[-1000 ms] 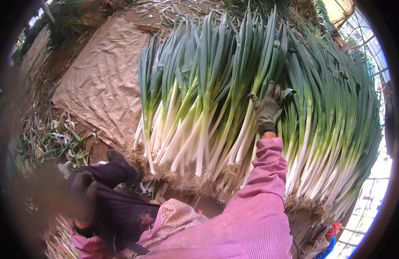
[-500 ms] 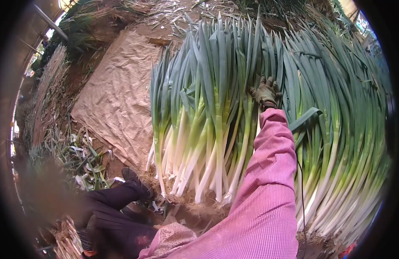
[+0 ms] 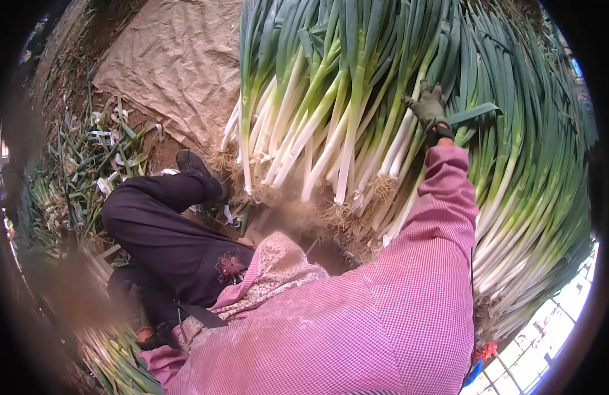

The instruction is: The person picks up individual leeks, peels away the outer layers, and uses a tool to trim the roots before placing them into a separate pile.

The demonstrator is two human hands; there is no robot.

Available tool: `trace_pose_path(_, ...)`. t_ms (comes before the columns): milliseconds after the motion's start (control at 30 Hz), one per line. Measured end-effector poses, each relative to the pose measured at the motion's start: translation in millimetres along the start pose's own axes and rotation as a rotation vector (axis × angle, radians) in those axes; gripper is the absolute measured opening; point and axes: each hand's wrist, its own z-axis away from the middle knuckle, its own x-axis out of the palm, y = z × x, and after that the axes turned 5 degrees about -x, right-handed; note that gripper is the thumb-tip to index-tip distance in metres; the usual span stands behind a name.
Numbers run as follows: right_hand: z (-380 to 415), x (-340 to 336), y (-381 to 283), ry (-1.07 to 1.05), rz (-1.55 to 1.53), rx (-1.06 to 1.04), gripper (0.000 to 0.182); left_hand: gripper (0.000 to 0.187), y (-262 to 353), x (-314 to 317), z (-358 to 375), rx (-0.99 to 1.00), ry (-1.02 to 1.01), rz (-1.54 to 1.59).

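Note:
My right hand point(image 3: 428, 106), in a dark olive work glove, lies on the leaves of the leeks point(image 3: 377, 79) with its fingers spread. The pink checked sleeve reaches up to it from below. The leeks lie side by side, green tops away from me and white stems with hairy roots towards me. Just right of the hand, one bent leaf point(image 3: 474, 113) sticks out sideways. I cannot make out my left hand in this view.
A wrinkled tan sheet point(image 3: 179, 66) lies left of the leeks. Leaf scraps point(image 3: 103, 155) litter the soil beside it. My bent leg in dark trousers point(image 3: 159, 217) and a dark shoe point(image 3: 200, 172) are at the left. More leeks point(image 3: 116, 362) lie at lower left.
The view has tilted down, so the leeks sit higher and more of my lap shows. My right hand is still on the leeks, now closer to their white stems.

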Motion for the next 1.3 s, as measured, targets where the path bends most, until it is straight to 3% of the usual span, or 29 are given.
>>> trace_pose_path(67,65,17,-28,-0.060,0.005,0.041,0.094,0.039,78,26,28,0.025,-0.240,-0.648)
trace_pose_path(133,120,42,-46,-0.125,0.113,0.094,0.099,0.037,31,65,21,0.257,-0.139,-0.294)
trace_pose_path(200,157,73,-44,-0.070,-0.069,0.126,0.099,0.037,7,95,11,0.391,-0.175,-0.263)
trace_pose_path(300,189,95,-34,-0.013,-0.240,0.166,0.100,0.036,-24,112,5,0.494,-0.403,-0.484)
trace_pose_path(500,203,69,-85,0.068,-0.129,0.338,0.075,0.037,-71,130,-28,0.772,-0.997,-0.939)
trace_pose_path(667,173,81,-77,0.067,-0.380,0.482,0.061,0.038,-84,151,-30,0.886,-1.128,-0.973)
trace_pose_path(700,184,80,-73,0.126,-0.454,0.452,0.056,0.039,-52,138,-21,0.850,-1.185,-1.008)
trace_pose_path(767,175,119,-25,0.311,-0.444,0.374,0.047,0.035,-31,131,-7,0.771,-0.988,-0.924)
trace_pose_path(800,189,97,-27,0.269,-0.402,0.442,0.039,0.034,-25,128,0,0.714,-0.890,-0.880)
trace_pose_path(833,150,176,49,0.299,-0.386,0.445,0.039,0.030,-20,122,6,0.632,-0.654,-0.602)
trace_pose_path(867,173,122,30,0.147,-0.227,0.365,0.050,0.026,-18,113,11,0.523,-0.400,-0.340)
trace_pose_path(900,194,75,-6,0.061,-0.077,0.276,0.047,0.019,-17,100,11,0.424,-0.290,-0.084)
trace_pose_path(933,191,70,-10,0.003,0.074,0.170,0.044,0.016,18,71,25,0.334,-0.111,-0.110)
trace_pose_path(967,193,60,-31,-0.023,0.063,0.150,0.042,0.016,51,34,38,0.026,-0.140,0.162)
trace_pose_path(1000,207,56,-57,0.307,-0.149,-0.026,0.045,0.017,50,23,43,0.062,0.024,0.275)
trace_pose_path(1033,198,51,-82,0.325,-0.265,-0.253,0.038,0.017,57,6,55,0.018,0.051,0.422)
trace_pose_path(1067,225,16,-144,0.192,-0.687,-0.318,0.029,0.018,68,-10,68,0.046,0.136,0.461)
trace_pose_path(1100,258,-9,-205,0.167,-1.041,-0.572,0.025,0.019,67,-19,78,0.129,0.203,0.438)
trace_pose_path(1133,298,-49,-258,-0.151,-1.196,-0.523,0.025,0.020,72,-27,86,0.106,0.244,0.471)
trace_pose_path(1167,331,-71,-306,-0.279,-1.238,-0.731,0.026,0.021,75,-37,94,0.118,0.295,0.501)
trace_pose_path(1200,370,-84,-355,-0.428,-1.400,-0.734,0.031,0.021,77,-48,101,0.136,0.343,0.534)
trace_pose_path(1233,391,-84,-389,-0.606,-1.367,-0.840,0.033,0.022,78,-58,109,0.155,0.396,0.566)
trace_pose_path(1267,398,-70,-422,-0.790,-1.282,-1.127,0.031,0.022,78,-66,119,0.152,0.385,0.620)
trace_pose_path(1300,420,-68,-454,-1.114,-1.283,-1.028,0.030,0.022,76,-74,130,0.145,0.375,0.669)
